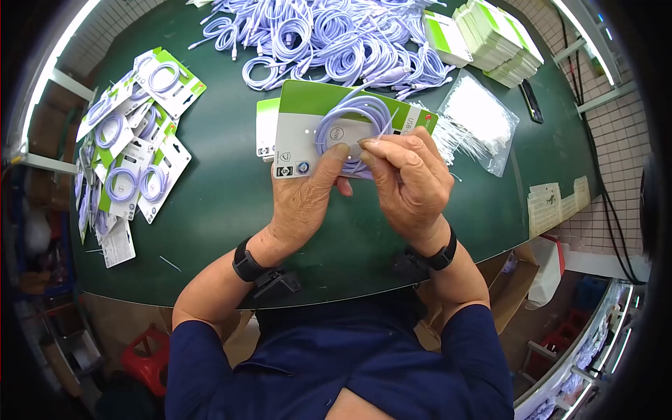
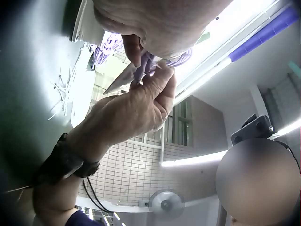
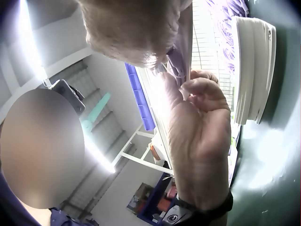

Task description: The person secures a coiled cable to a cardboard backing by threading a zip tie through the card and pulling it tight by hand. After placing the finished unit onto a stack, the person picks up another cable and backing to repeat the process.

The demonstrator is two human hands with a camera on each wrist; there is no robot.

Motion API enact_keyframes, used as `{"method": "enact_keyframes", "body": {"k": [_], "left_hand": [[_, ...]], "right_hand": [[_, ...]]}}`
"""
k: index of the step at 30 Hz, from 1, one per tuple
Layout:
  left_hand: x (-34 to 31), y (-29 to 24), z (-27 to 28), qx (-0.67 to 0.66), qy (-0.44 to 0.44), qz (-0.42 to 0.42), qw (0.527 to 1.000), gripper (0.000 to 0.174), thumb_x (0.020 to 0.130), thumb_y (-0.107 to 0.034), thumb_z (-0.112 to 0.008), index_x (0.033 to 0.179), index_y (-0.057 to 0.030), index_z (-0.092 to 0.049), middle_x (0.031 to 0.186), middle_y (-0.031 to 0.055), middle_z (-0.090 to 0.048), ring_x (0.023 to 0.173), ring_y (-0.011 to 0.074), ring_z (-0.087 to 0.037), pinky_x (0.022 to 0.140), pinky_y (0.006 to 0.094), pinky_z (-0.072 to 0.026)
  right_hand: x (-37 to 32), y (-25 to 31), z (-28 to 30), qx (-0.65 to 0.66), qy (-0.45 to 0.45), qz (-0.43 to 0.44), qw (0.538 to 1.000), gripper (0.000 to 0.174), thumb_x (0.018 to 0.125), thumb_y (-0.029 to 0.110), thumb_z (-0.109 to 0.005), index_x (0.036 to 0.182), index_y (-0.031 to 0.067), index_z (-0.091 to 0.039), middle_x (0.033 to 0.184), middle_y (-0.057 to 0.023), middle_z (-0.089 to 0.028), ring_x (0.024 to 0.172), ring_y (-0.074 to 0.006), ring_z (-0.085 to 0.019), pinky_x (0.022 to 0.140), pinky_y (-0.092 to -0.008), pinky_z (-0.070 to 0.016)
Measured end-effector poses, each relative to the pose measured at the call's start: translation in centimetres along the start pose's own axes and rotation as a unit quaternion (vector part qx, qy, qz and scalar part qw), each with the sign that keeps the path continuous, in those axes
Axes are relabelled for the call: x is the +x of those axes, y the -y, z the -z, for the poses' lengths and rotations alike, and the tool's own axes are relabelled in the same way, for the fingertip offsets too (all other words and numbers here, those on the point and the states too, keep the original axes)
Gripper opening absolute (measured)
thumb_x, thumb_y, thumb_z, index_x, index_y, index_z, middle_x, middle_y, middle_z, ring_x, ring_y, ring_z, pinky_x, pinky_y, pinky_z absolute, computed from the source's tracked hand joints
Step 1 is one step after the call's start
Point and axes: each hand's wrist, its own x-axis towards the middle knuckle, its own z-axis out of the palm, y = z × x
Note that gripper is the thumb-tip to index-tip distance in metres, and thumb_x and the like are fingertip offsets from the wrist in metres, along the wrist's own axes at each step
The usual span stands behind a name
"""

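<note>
My left hand (image 1: pixel 301 199) grips a green-and-white packaging card (image 1: pixel 297 129) at its lower edge, thumb pressed on the front. A coiled lilac USB cable (image 1: pixel 378 108) lies against the card's face. My right hand (image 1: pixel 418 182) pinches a thin white cable tie (image 1: pixel 393 120) at the coil's right side, thumb and forefinger tips together. In the right wrist view the left hand (image 3: pixel 200 127) supports the card from beneath. The left wrist view shows the right hand (image 2: pixel 131 113) with its fingertips at the lilac cable (image 2: pixel 146 63).
Loose lilac cables (image 1: pixel 329 35) heap at the back. Card stacks (image 1: pixel 490 42) stand back right, near a clear bag of white ties (image 1: pixel 483 115) and a black tool (image 1: pixel 531 101). Carded cables (image 1: pixel 126 175) pile at left. Another card stack (image 1: pixel 266 126) lies behind the held card.
</note>
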Motion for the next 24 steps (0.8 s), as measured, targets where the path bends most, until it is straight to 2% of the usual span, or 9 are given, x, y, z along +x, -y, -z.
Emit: {"method": "enact_keyframes", "body": {"k": [3, 8, 12, 19, 24], "left_hand": [[0.0, 0.3, -0.1, -0.003, -0.002, 0.011, 1.0, 0.031, 0.104, -0.012, -0.071, 0.13, 0.0005, -0.06, 0.108, 0.0095, -0.07, 0.078, 0.0133, -0.068, 0.056, 0.0253, -0.0569], [0.0, 0.1, -0.2, -0.008, -0.011, 0.02, 1.0, 0.029, 0.103, -0.012, -0.072, 0.126, 0.001, -0.063, 0.103, 0.0084, -0.071, 0.073, 0.0126, -0.068, 0.055, 0.0252, -0.0565], [-0.2, 0.1, -0.1, 0.02, -0.007, 0.043, 0.999, 0.027, 0.102, -0.013, -0.074, 0.122, 0.0014, -0.065, 0.098, 0.0075, -0.072, 0.069, 0.012, -0.067, 0.055, 0.0253, -0.0557], [-0.4, -0.5, -0.3, 0.022, -0.008, 0.034, 0.999, 0.026, 0.1, -0.013, -0.076, 0.118, 0.0017, -0.066, 0.095, 0.0075, -0.072, 0.065, 0.0119, -0.065, 0.053, 0.0255, -0.0534], [-0.4, -1.5, -0.6, 0.014, -0.011, 0.029, 0.999, 0.025, 0.1, -0.013, -0.076, 0.117, 0.0016, -0.066, 0.094, 0.0076, -0.072, 0.064, 0.0117, -0.065, 0.053, 0.0255, -0.0525]], "right_hand": [[0.8, 0.0, 0.3, -0.068, 0.0, 0.081, 0.994, 0.03, 0.083, -0.008, -0.082, 0.111, 0.0029, -0.077, 0.102, -0.0124, -0.077, 0.078, -0.0252, -0.066, 0.066, -0.0333, -0.0522], [0.8, -0.3, 0.0, -0.085, 0.002, 0.099, 0.991, 0.034, 0.08, -0.008, -0.083, 0.111, 0.0041, -0.078, 0.098, -0.0109, -0.075, 0.078, -0.0241, -0.064, 0.064, -0.0332, -0.0512], [0.7, -0.2, 0.6, -0.1, 0.04, 0.116, 0.987, 0.036, 0.076, -0.008, -0.085, 0.109, 0.0065, -0.079, 0.099, -0.008, -0.074, 0.079, -0.0223, -0.065, 0.065, -0.0323, -0.0517], [0.3, 0.9, 0.8, -0.074, 0.032, 0.135, 0.988, 0.04, 0.067, -0.007, -0.087, 0.103, 0.0105, -0.082, 0.105, -0.004, -0.073, 0.082, -0.0204, -0.066, 0.066, -0.0308, -0.0535], [0.2, 1.7, 1.6, -0.076, 0.045, 0.153, 0.984, 0.038, 0.068, -0.004, -0.087, 0.102, 0.0117, -0.082, 0.105, -0.0036, -0.074, 0.084, -0.0208, -0.067, 0.067, -0.0312, -0.0531]]}}
